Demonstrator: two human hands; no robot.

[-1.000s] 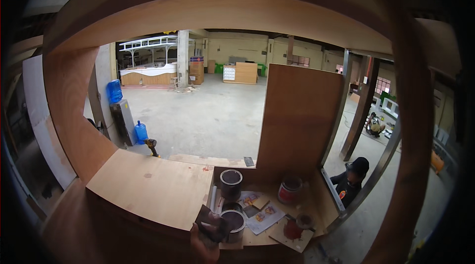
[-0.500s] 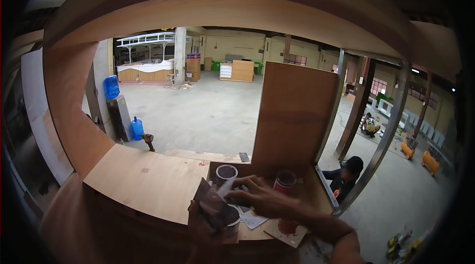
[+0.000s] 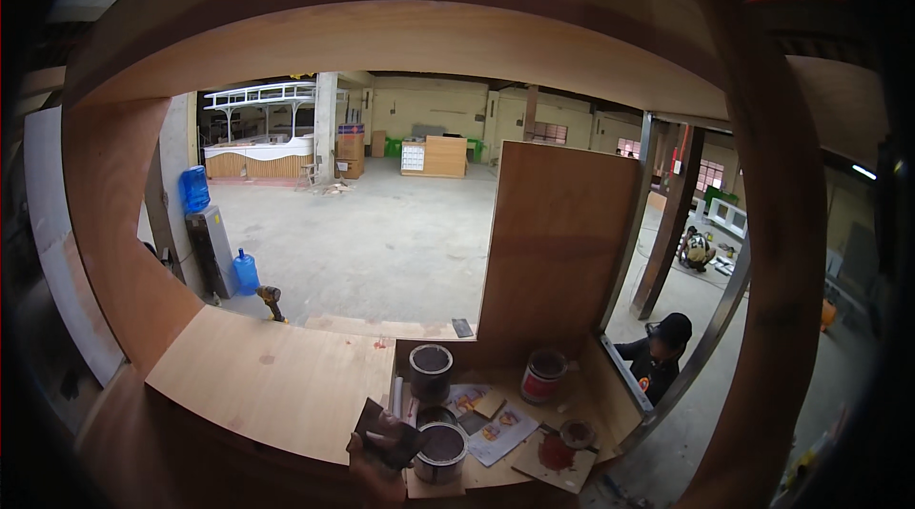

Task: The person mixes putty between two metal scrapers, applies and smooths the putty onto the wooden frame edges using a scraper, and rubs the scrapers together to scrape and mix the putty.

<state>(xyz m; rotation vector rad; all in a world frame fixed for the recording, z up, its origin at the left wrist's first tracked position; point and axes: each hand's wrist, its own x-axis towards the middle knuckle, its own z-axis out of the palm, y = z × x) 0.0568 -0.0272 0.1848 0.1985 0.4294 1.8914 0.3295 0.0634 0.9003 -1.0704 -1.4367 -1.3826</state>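
Note:
My left hand (image 3: 378, 478) grips a dark square plate (image 3: 386, 433) with a smear of paste on its face, held tilted beside an open can (image 3: 441, 452) with dark contents. Up the right side rises my right arm (image 3: 789, 185), bent and lifted toward the overhead wooden panel (image 3: 419, 18). Its hand end lies in the dark at the top edge, where no fingers can be made out. Behind the near can stands another open can (image 3: 431, 374). A red-labelled can (image 3: 544, 377) is farther right, and a small board (image 3: 556, 457) carries reddish paste.
Printed sheets (image 3: 502, 435) lie between the cans. A pale plywood top (image 3: 276, 380) spans the left, with a power drill (image 3: 272, 303) at its far edge. An upright brown panel (image 3: 562, 242) stands right. Beyond it, a person in a dark cap (image 3: 658, 355) works by the metal frame.
My right hand has left the plate and the arm has gone up along the right side. The plate stays in my left hand. The view has shifted slightly.

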